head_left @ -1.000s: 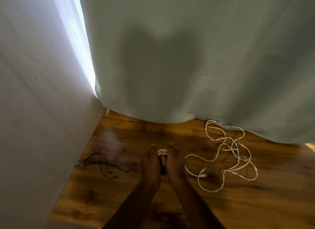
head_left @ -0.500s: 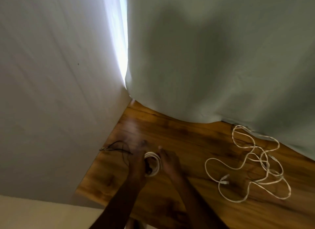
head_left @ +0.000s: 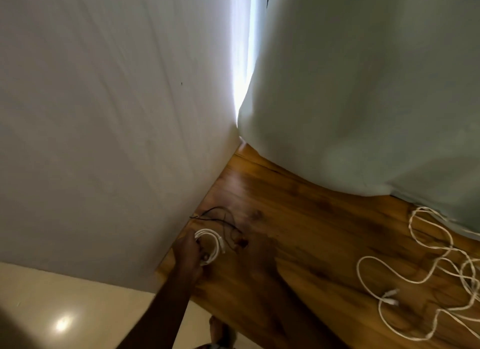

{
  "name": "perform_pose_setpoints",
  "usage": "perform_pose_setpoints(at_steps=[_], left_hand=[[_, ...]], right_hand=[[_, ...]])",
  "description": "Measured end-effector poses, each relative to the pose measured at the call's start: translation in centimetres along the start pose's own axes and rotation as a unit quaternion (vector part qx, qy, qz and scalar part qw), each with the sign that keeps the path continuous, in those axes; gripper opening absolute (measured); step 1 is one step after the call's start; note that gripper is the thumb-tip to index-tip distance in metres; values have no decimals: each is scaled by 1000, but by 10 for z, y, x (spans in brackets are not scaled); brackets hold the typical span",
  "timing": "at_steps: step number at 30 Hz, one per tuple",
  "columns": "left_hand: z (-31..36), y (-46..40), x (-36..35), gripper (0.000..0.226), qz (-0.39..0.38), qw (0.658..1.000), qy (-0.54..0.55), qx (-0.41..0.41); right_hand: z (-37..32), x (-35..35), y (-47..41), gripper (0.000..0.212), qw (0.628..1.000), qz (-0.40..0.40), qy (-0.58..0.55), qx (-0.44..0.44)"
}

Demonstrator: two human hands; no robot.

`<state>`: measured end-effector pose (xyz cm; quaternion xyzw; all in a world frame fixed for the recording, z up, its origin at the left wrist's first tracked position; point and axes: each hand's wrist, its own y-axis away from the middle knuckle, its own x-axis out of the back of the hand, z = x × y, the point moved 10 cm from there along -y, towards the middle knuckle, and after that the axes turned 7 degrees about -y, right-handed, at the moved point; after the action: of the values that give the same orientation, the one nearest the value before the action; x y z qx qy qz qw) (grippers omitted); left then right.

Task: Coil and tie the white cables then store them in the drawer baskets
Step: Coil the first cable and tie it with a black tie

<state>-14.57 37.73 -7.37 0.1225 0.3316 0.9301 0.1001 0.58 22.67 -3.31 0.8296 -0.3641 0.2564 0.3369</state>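
Your left hand (head_left: 188, 252) grips the small coiled white cable (head_left: 210, 247) beside the white wall (head_left: 104, 141); light and springy, pinch it across all loops so it won't unwind, while your right hand is out of view and no drawer baskets show.
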Motion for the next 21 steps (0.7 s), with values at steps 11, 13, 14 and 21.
perform_pose_setpoints(at_steps=[11,13,14,21], left_hand=[[-4,-32,-1,24,-13,1000,-24,10],[-5,-36,-3,25,-19,999,-31,9],[-5,-38,-4,24,-21,999,-31,10],[-4,-42,-6,28,-29,999,-35,14]], right_hand=[[-25,-37,-23,23,988,-24,151,21],[-22,-39,-25,22,987,-13,162,11],[-20,-39,-26,23,986,-10,165,7],[-14,-42,-30,27,991,46,122,-16]])
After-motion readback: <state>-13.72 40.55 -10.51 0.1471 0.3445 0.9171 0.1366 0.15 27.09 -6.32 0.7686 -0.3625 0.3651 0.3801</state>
